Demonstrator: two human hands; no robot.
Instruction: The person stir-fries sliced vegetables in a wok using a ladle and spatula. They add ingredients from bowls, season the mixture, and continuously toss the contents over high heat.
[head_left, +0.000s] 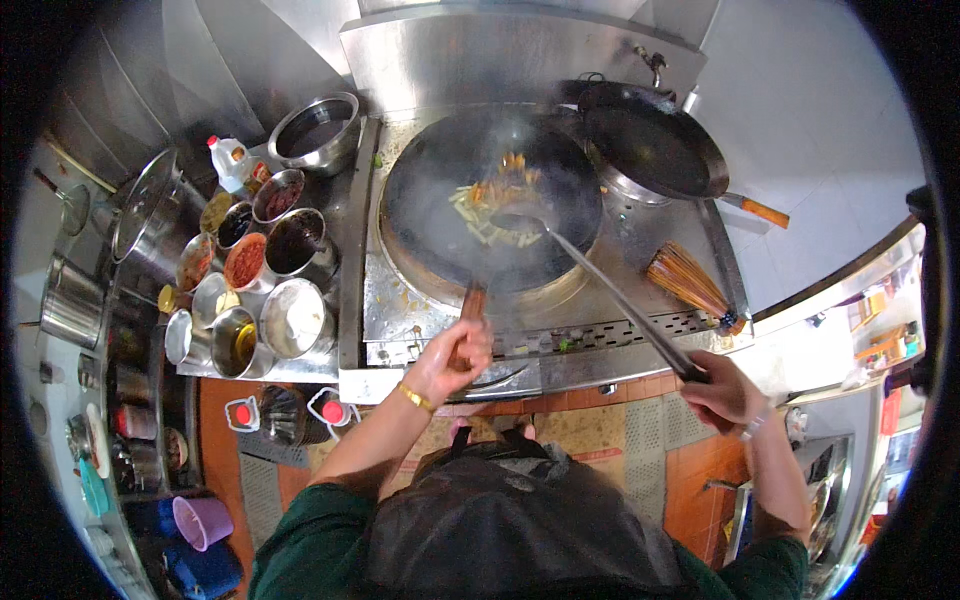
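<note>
A dark wok (442, 217) sits on the round burner of a steel range, with steam rising from it. My left hand (456, 358) is closed around its wooden handle (473, 301). Pale green strips of food (480, 225) and orange-brown pieces (514, 169) lie near the wok's middle. My right hand (721, 394) grips the dark end of a long metal ladle (615, 296). The ladle's bowl is inside the wok, over the food's lower right part; what it holds is hard to tell through the steam.
Several metal pots of sauces and seasonings (244, 260) crowd the left counter, beside a plastic jug (229, 161) and a steel bowl of dark liquid (315, 131). A second wok (649, 142) stands tilted at the back right. A bamboo brush (690, 281) lies on the range's right side.
</note>
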